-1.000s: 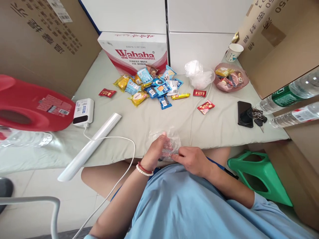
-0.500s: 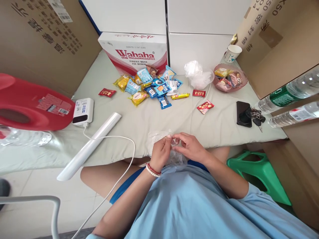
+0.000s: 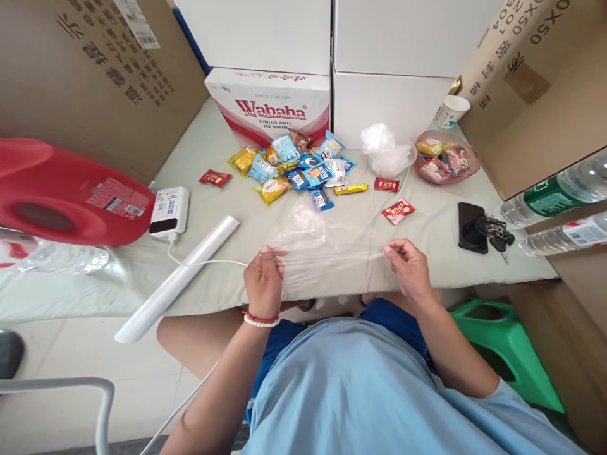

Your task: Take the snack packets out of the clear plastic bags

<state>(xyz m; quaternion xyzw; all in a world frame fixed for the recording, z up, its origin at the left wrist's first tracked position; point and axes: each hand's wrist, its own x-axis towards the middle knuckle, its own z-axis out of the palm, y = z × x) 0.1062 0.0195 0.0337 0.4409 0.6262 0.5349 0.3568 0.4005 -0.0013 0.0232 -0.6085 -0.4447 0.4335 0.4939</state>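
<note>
Between my two hands a clear, thin plastic sheet or film [image 3: 327, 253] is stretched sideways over the front edge of the table; I cannot tell whether it is a bag. My left hand [image 3: 264, 281], with red and white bracelets at the wrist, pinches its left end. At the other end, my right hand [image 3: 408, 265] grips it between thumb and fingers. Beyond the film lies a heap of wrapped snacks [image 3: 303, 167] in blue, yellow and brown packets. Red packets [image 3: 399, 211] lie apart from the heap on the pale cloth.
A crumpled clear plastic bundle [image 3: 385, 151] and a pink bowl of snacks [image 3: 446, 158] stand at the back right. A phone [image 3: 472, 227] with keys lies at right. At left are a white tube [image 3: 177, 278], a cabled white device [image 3: 169, 210] and a red jug [image 3: 71, 196].
My hands, close together before, have moved apart to left and right. The plastic, bunched near my lap earlier, is now spread between them. The view has shifted slightly.
</note>
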